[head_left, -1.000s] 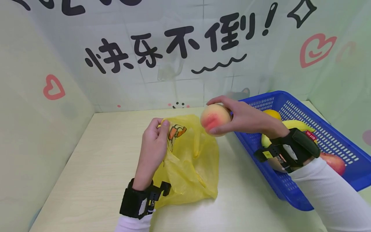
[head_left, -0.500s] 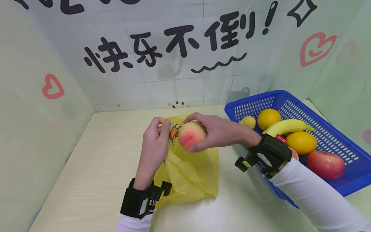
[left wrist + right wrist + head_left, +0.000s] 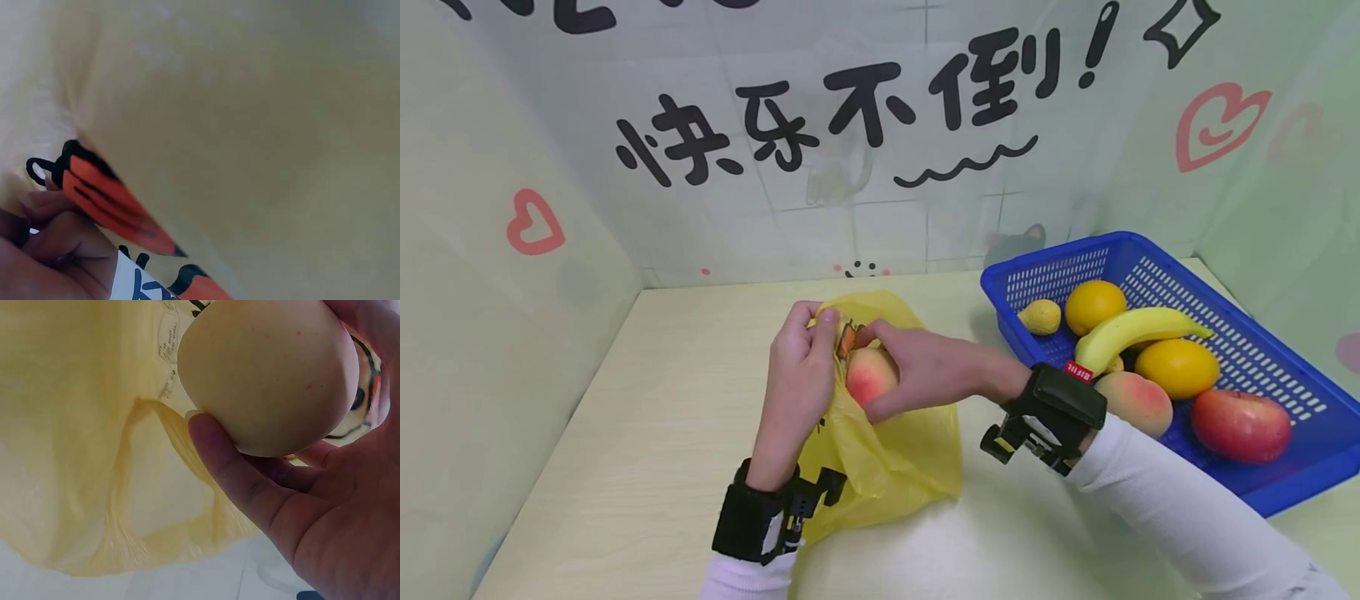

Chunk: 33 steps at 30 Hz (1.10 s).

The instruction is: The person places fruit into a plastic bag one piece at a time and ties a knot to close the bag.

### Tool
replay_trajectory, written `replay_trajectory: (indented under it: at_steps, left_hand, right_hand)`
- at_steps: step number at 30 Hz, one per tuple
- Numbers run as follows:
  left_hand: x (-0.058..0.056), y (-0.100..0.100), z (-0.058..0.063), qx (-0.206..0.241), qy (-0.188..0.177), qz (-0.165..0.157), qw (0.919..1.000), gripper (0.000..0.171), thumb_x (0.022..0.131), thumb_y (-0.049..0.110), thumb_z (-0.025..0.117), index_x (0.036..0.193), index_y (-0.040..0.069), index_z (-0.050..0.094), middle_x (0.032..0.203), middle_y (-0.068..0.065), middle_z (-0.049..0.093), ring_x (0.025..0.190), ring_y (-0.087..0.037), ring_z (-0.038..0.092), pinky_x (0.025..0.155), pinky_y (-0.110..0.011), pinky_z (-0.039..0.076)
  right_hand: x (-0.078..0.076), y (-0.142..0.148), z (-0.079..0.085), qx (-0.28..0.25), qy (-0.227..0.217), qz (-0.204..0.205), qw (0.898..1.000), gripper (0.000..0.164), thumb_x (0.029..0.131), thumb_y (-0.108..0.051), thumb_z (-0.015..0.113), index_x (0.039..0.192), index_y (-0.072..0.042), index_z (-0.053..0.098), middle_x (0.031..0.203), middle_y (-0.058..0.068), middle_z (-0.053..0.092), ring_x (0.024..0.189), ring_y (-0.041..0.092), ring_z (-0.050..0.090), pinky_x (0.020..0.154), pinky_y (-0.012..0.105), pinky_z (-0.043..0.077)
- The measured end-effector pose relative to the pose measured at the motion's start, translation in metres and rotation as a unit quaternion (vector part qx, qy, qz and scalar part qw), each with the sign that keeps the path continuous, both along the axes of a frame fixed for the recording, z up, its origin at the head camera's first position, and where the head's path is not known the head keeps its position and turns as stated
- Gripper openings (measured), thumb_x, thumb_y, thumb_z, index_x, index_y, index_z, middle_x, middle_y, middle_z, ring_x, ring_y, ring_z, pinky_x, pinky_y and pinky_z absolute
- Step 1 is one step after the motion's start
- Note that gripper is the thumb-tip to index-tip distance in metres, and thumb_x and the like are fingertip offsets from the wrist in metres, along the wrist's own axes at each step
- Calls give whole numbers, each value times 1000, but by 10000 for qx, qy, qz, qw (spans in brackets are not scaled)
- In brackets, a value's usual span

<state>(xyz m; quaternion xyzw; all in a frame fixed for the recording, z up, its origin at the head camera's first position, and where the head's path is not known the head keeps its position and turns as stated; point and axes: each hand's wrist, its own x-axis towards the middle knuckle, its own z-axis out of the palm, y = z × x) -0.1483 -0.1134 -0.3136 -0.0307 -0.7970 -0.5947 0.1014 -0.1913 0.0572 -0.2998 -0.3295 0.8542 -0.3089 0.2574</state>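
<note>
My left hand (image 3: 801, 362) pinches the upper left edge of a yellow plastic bag (image 3: 910, 458) between thumb and fingers. The bag lies on the table with a printed picture near its mouth. My right hand (image 3: 928, 367) grips a peach (image 3: 872, 375), pale with a red blush, at the bag's mouth, close beside the left hand. In the right wrist view, thumb and fingers curl round the peach (image 3: 269, 375), and a bag handle (image 3: 162, 419) hangs behind it. The left wrist view is mostly filled by the bag (image 3: 250, 137), with the left fingertips (image 3: 69, 231) on its printed part.
On the right stands a blue plastic basket (image 3: 1292, 492) holding a banana (image 3: 1138, 329), a red apple (image 3: 1242, 425), another peach (image 3: 1135, 402) and several yellow fruits, including a lemon (image 3: 1177, 368). Walls with printed writing enclose the wooden table (image 3: 647, 458) at the back and sides.
My right hand has carried the peach left and down from beside the basket to the bag's mouth. The left hand keeps its pinch on the bag and has hardly moved.
</note>
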Motion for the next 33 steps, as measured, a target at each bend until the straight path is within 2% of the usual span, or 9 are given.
replay_trajectory:
  at_steps: [5,9,11,17,19,23,26,29,33]
  left_hand:
    - [0,0,0,7,103,42,9999,24,106,22,43,108,1,55,53,2,38,45,-12,42,46,-23,39]
    - [0,0,1,15,102,93,9999,24,106,22,43,108,1,55,53,2,40,47,-13,46,48,-23,42]
    - [0,0,1,2,82,104,9999,24,106,22,42,108,1,55,54,1,40,48,-14,46,49,-23,42]
    - [1,-2,3,-38,56,151,9999,24,106,23,43,108,3,55,54,1,39,48,-17,46,49,-24,42]
    - [0,-2,3,-88,58,192,9998,24,106,23,43,108,3,56,55,0,41,49,-17,46,49,-24,42]
    - [0,-3,3,-186,95,267,9994,24,106,22,42,108,2,56,60,-3,48,52,-17,49,52,-23,44]
    - [-1,-4,4,-214,101,240,9994,24,106,22,42,108,2,55,59,-2,47,51,-17,49,52,-23,44]
    - [-1,-5,4,-255,75,131,9996,24,106,22,42,109,2,55,57,-1,43,49,-18,46,50,-24,42]
    - [-1,-7,3,-441,101,77,9989,26,106,23,41,110,3,57,56,0,42,50,-18,47,52,-24,42]
  right_hand:
    - [2,-12,-9,119,251,297,9992,70,77,-42,75,132,-14,41,105,0,63,90,12,61,79,26,52]
    - [3,-21,-20,143,337,525,9979,69,80,-40,75,133,-12,41,104,1,63,92,11,59,84,23,48]
    - [3,-25,-26,145,348,689,9969,65,82,-39,74,132,-12,41,100,0,62,89,10,59,81,21,47]
    - [-2,-36,-39,-53,233,1284,9914,32,91,-33,69,108,-11,53,79,-4,50,76,8,54,69,18,41]
    - [-5,-38,-43,-153,140,1452,9892,28,93,-30,66,108,-10,54,84,-4,51,82,8,54,73,17,41]
    - [-9,-41,-48,-93,-120,1521,9882,42,93,-32,66,124,-10,48,102,-1,56,94,9,54,83,18,41]
    - [-9,-42,-49,57,-338,1444,9889,48,92,-34,66,129,-12,45,105,-1,57,96,10,54,84,18,41]
    - [-9,-43,-50,143,-471,1424,9886,42,92,-34,65,124,-13,48,103,-2,56,94,9,54,82,18,41]
    - [-10,-44,-55,54,-463,1710,9842,32,94,-31,63,117,-12,52,100,-3,53,95,8,51,84,17,39]
